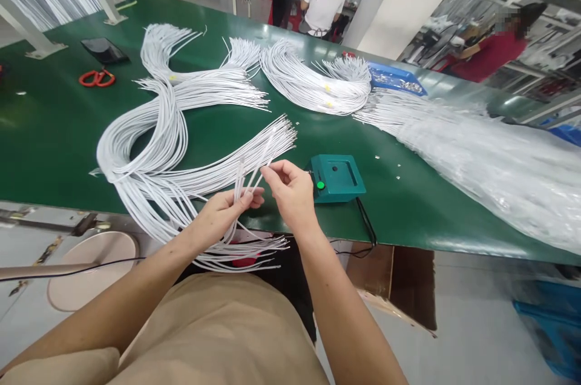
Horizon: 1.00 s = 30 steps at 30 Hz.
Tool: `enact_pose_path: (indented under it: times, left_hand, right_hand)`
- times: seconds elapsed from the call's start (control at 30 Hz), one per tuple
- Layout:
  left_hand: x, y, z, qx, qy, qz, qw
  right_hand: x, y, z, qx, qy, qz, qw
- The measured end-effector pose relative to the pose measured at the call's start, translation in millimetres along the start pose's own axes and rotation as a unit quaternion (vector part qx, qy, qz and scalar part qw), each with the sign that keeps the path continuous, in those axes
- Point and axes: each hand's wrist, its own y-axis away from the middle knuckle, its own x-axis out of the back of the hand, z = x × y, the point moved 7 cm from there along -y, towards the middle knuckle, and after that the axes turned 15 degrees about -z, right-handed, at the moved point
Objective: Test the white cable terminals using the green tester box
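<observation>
At the table's (59, 149) near edge, the left hand (236, 200) grips several white cables (239, 176); the right hand (290, 191) pinches one strand. The held ends slant toward the far edge, right hand nearer their tips.

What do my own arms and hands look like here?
Your left hand and right hand are bare, with no gloves, rings or watch visible. The left forearm and right forearm are uncovered too. Your garment is plain beige; matching fabric, probably a sleeve, shows at lower left.
</observation>
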Motion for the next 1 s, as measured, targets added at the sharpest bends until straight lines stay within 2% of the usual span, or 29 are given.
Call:
enact_pose_path:
  times: [0.07,0.13,0.23,0.33,0.53,0.67,0.73,0.9,1.0]
  left_hand:
    - [7.4,4.6,10.0,-0.029,0.000,0.056,0.998]
    - [12.0,5.7,16.2,-0.036,-0.001,0.080,0.996]
    - [10.8,2.3,17.1,-0.028,0.000,0.063,0.998]
    - [7.7,1.4,13.5,-0.024,0.003,0.064,0.998]
    - [1.9,5.7,10.1,0.001,-0.032,0.070,0.997]
    - [2.9,7.7,13.5,-0.012,-0.044,0.076,0.996]
    - [4.1,8.0,13.4,-0.014,-0.045,0.086,0.995]
    - [3.2,6.4,8.6,0.003,-0.053,0.081,0.995]
    - [2.9,6.3,7.5,0.015,-0.066,0.076,0.995]
  right_hand:
    - [-6.9,3.1,7.2,-0.010,-0.022,-0.006,1.000]
    - [-14.5,7.6,12.9,-0.021,-0.039,-0.017,0.999]
    - [-23.9,12.0,16.8,-0.039,-0.081,-0.045,0.995]
    - [-24.2,13.1,16.5,-0.052,-0.130,-0.050,0.989]
    - [-9.1,12.7,15.7,-0.043,-0.138,0.000,0.989]
    - [1.8,15.6,21.0,-0.018,-0.202,0.067,0.977]
    - [2.6,17.6,25.0,-0.028,-0.222,0.080,0.971]
    - [-8.2,19.8,25.8,-0.065,-0.149,0.028,0.986]
    - [-9.8,19.4,25.4,-0.053,-0.155,0.026,0.986]
